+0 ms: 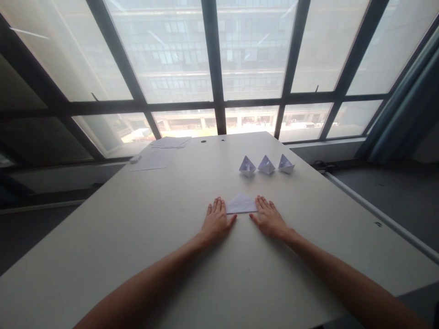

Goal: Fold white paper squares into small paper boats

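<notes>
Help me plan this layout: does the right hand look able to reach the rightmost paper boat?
Probably yes: nothing visible stands between the right hand and the rightmost paper boat, farther forward on the table, though the hand would have to leave the folded paper.

Covered ends, cropped edges, washed-out distance
Toward five o'clock, the left hand (216, 219) and right hand (269, 218) hide the ends of the folded paper (242, 206). The view's bottom edge cuts off the left forearm (154, 274) between seven and eight, the right forearm (329, 265) past four. Glare blurs the building (178, 55) at twelve. Too small to identify: a pale object (135, 159) at nine, a dark mark (378, 224) between three and four.
</notes>
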Demonstrator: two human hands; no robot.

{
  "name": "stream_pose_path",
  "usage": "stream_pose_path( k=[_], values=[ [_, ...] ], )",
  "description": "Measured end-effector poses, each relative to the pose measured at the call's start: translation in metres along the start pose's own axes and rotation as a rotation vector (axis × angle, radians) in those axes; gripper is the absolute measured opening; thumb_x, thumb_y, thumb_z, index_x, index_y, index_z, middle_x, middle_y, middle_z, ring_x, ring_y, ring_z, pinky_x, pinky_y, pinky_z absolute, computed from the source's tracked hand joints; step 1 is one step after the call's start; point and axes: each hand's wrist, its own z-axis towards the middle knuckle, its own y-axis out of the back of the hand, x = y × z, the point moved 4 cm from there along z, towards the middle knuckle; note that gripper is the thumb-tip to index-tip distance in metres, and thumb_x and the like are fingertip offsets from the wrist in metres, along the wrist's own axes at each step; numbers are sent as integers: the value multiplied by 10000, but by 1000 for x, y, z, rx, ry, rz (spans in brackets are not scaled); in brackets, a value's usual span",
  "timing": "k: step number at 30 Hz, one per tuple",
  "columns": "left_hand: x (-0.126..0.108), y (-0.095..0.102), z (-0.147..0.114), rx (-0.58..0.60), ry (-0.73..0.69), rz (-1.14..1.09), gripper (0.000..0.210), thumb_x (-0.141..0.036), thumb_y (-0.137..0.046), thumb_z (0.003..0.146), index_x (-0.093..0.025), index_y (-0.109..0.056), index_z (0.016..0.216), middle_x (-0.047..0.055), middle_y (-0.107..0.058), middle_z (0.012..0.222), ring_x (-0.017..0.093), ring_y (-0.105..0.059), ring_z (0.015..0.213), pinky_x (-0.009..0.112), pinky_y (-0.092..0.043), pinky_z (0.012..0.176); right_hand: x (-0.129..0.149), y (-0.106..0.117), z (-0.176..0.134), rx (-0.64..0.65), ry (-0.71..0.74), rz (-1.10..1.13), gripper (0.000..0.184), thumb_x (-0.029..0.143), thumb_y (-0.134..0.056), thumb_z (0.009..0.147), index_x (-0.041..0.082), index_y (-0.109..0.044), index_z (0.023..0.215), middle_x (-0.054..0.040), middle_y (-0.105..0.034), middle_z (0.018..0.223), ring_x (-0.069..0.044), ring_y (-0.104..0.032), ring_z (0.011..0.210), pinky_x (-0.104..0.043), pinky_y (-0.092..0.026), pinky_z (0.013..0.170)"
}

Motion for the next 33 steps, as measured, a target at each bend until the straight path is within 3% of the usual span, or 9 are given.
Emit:
stream_pose_path(
  k=[4,9,15,18,22,25,27,29,33],
  values=[
    [-3,5,1,-59,-43,36,781,-559,-318,940,29,-303,1454,285,-258,1520,359,-123,1459,541,-119,1155,2,1,0,-2,-5,11,746,517,-301,956,17,-231,1504,-177,-173,1578,-263,-113,1471,-463,-62,1177],
    [-15,20,2,-172,-228,105,732,-510,-376,948,-29,-265,1488,230,-200,1559,316,-55,1474,522,-53,1183,10,5,-1,-13,62,42,671,441,-318,965,48,-250,1505,-158,-194,1578,-260,-121,1469,-489,-56,1172],
    [-16,16,3,-29,-338,50,630,-466,-390,973,-27,-389,1425,237,-412,1460,301,-367,1384,406,-320,1134,19,10,-2,12,182,90,614,396,-353,970,94,-285,1500,-155,-256,1562,-245,-166,1462,-485,-85,1171],
    [-17,15,3,-3,-351,35,570,-403,-400,982,10,-449,1372,267,-453,1417,313,-409,1356,388,-358,1114,19,12,-2,-11,187,117,608,414,-405,954,111,-339,1477,-157,-298,1547,-249,-200,1453,-481,-123,1169],
    [-17,19,3,3,-364,2,461,-133,-314,964,-26,-425,1399,236,-457,1426,277,-412,1359,395,-383,1099,19,17,-1,-122,149,193,615,432,-525,897,137,-422,1427,-164,-434,1469,-278,-336,1392,-471,-215,1153],
    [-15,22,3,-38,-309,-101,535,-42,-299,908,-81,-390,1434,190,-451,1446,250,-438,1343,386,-403,1086,17,24,-1,-290,80,352,758,394,-577,858,163,-259,1506,-160,-454,1443,-283,-417,1331,-441,-339,1094],
    [-13,26,4,-87,-251,-233,529,-90,-325,924,-124,-385,1448,159,-467,1442,257,-490,1302,395,-434,1059,13,26,0,-385,2,499,874,380,-592,842,173,-105,1538,-166,-439,1441,-282,-474,1274,-428,-416,1026],
    [-14,30,4,-149,-216,-386,513,-165,-351,948,-166,-383,1461,124,-479,1439,263,-516,1278,407,-446,1047,11,26,0,-414,-56,660,926,399,-602,836,149,-49,1536,-184,-479,1389,-273,-562,1155,-403,-485,933],
    [-16,38,2,-259,-125,-685,471,-269,-370,967,-175,-468,1418,100,-542,1387,259,-531,1263,411,-426,1058,14,28,0,-368,-31,861,733,458,-577,852,97,-338,1442,-155,-648,1121,-235,-642,873,-339,-537,733]
  ],
)
